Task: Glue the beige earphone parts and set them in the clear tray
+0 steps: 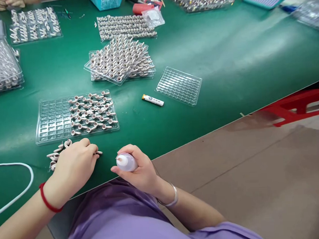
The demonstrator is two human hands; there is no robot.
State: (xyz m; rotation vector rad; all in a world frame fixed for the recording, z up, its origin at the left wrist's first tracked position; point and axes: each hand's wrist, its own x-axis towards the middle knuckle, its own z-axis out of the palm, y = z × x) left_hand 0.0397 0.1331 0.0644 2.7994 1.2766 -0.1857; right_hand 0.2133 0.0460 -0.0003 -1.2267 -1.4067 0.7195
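Observation:
My left hand (79,158) is closed at the table's front edge, its fingers pinching a small white part (99,152) with a thin stem. Beside and partly under that hand lies a loose pile of similar small white parts (53,157). Wrapped in my right hand (139,167) is a squeeze bottle (127,162) with a white nozzle, its tip pointing up toward me. Just beyond my left hand sits a clear plastic tray (54,118). Ring-shaped white parts with stems (91,113) fill its right side, and its left pockets hold none.
Stacked filled trays (119,60) stand farther back, with more trays at left (1,68). A marker-like white tube (153,100) and an unfilled clear tray (179,85) lie right of centre. A white cable (24,165) curves at left. Another person's hands (9,3) show at the far left.

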